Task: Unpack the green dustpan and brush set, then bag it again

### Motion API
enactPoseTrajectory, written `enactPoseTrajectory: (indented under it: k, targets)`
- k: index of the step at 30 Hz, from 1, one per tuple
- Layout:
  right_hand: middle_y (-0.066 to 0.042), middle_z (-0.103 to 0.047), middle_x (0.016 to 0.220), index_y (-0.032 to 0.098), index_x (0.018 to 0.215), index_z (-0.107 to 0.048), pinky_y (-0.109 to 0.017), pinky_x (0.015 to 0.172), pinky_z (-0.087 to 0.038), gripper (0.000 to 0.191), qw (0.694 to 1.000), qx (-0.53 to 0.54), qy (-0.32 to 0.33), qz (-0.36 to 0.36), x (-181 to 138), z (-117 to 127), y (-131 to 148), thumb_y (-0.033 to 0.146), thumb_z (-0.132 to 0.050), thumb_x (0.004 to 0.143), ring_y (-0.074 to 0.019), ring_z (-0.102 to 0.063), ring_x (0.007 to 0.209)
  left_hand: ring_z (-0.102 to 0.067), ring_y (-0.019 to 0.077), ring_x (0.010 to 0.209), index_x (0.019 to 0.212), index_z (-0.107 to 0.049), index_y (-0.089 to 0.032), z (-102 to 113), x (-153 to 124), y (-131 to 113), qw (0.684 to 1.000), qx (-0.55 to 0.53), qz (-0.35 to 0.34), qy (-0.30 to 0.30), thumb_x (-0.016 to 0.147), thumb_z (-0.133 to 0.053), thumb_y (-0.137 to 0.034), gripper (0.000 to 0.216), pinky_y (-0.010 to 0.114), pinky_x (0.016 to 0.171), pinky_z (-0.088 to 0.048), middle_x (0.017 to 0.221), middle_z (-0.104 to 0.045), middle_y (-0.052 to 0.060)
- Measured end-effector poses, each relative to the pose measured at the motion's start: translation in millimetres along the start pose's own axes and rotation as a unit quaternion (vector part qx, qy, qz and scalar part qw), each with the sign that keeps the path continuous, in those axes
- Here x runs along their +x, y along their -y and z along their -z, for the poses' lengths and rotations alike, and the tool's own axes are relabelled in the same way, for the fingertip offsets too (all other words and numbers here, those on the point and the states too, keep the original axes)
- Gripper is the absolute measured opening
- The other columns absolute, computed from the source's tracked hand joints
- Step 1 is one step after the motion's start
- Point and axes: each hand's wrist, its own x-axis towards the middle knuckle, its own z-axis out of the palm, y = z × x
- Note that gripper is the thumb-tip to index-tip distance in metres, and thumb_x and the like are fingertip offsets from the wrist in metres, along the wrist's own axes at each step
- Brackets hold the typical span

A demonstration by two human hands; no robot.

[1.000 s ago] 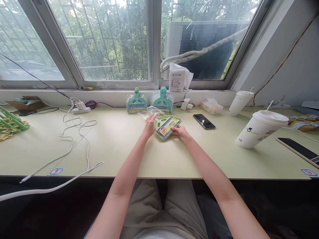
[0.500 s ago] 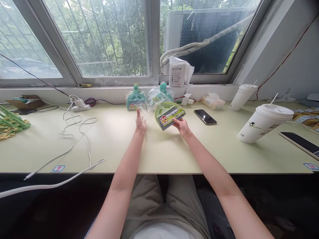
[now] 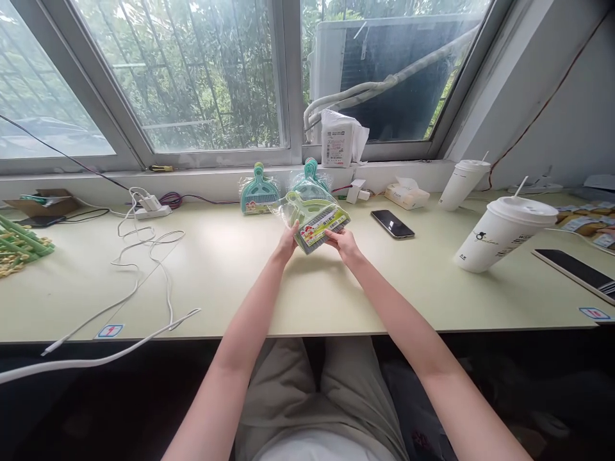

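A small green dustpan-and-brush set in a clear plastic bag is held above the desk between both hands. My left hand grips the set's left edge and the bag. My right hand pinches its lower right corner. Behind it, two teal dustpan sets stand against the window ledge: one in full view, the other partly hidden by the green set.
A white charger and cables trail over the desk's left side. A phone, a tissue pack, two lidded paper cups and a dark tablet lie to the right. A white parcel stands on the sill.
The green set rose off the desk, held first by the right hand alone while the left hand drew away; now the left hand has returned and grips its left side.
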Motion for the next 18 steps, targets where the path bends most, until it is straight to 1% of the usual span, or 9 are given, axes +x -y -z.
enactPoseTrajectory:
  k: [3, 5, 9, 12, 15, 16, 18]
  targets:
    - [-0.005, -0.073, 0.081, 0.013, 0.078, -0.065, -0.038, 0.091, -0.058, 0.016, 0.998, 0.016, -0.058, 0.011, -1, 2, 0, 0.008, -0.077, 0.069, -0.0204, -0.071, 0.086, -0.065, 0.0229, 0.101, 0.125, -0.054, -0.015, -13, -3, 11, 0.999, -0.015, 0.046, 0.008, 0.088, -0.056, -0.043, 0.046, 0.036, 0.087, -0.052, 0.112, -0.068, 0.010]
    - [-0.005, -0.072, 0.078, 0.013, 0.076, -0.064, -0.038, 0.091, -0.059, 0.016, 0.996, 0.017, -0.082, 0.009, -2, 2, -1, 0.007, -0.077, 0.069, -0.0203, -0.071, 0.084, -0.063, 0.0238, 0.106, 0.126, -0.054, -0.015, -16, -3, 14, 0.998, -0.023, 0.053, 0.015, 0.089, -0.055, -0.043, 0.046, 0.037, 0.092, -0.051, 0.114, -0.068, 0.010]
    - [-0.005, -0.072, 0.076, 0.012, 0.074, -0.063, -0.037, 0.090, -0.059, 0.013, 0.995, 0.027, -0.092, 0.011, -3, -1, -4, 0.004, -0.073, 0.071, -0.0189, -0.072, 0.079, -0.061, 0.0244, 0.110, 0.129, -0.052, -0.016, -13, -5, 17, 0.998, -0.008, 0.038, 0.056, 0.086, -0.059, -0.041, 0.051, 0.037, 0.093, -0.048, 0.120, -0.065, 0.011]
    - [-0.004, -0.072, 0.077, 0.013, 0.076, -0.063, -0.035, 0.089, -0.059, 0.012, 0.992, 0.039, -0.119, 0.026, -2, 1, -3, 0.005, -0.071, 0.071, -0.0181, -0.071, 0.081, -0.062, 0.0250, 0.108, 0.128, -0.055, -0.018, -12, -7, 21, 0.992, 0.032, 0.050, 0.115, 0.082, -0.066, -0.043, 0.054, 0.036, 0.091, -0.048, 0.126, -0.062, 0.011]
    - [-0.002, -0.072, 0.077, 0.014, 0.077, -0.062, -0.034, 0.089, -0.059, 0.014, 0.986, 0.050, -0.156, 0.035, -2, 5, 0, 0.004, -0.070, 0.071, -0.0182, -0.071, 0.085, -0.063, 0.0245, 0.105, 0.122, -0.060, -0.017, -13, -9, 24, 0.981, 0.057, 0.073, 0.173, 0.078, -0.070, -0.042, 0.052, 0.035, 0.090, -0.048, 0.130, -0.060, 0.012]
    - [-0.002, -0.072, 0.077, 0.014, 0.077, -0.062, -0.034, 0.089, -0.059, 0.014, 0.985, 0.052, -0.158, 0.035, -1, 6, 1, 0.004, -0.070, 0.071, -0.0183, -0.071, 0.085, -0.063, 0.0244, 0.105, 0.120, -0.062, -0.017, -14, -9, 24, 0.978, 0.054, 0.080, 0.182, 0.079, -0.070, -0.043, 0.050, 0.034, 0.090, -0.048, 0.129, -0.061, 0.012]
    - [-0.003, -0.072, 0.079, 0.014, 0.077, -0.062, -0.034, 0.089, -0.059, 0.014, 0.988, 0.054, -0.140, 0.035, -1, 6, 1, 0.003, -0.069, 0.071, -0.0183, -0.071, 0.085, -0.062, 0.0241, 0.106, 0.118, -0.063, -0.018, -14, -7, 22, 0.981, 0.031, 0.087, 0.172, 0.081, -0.065, -0.048, 0.048, 0.034, 0.091, -0.048, 0.124, -0.063, 0.011]
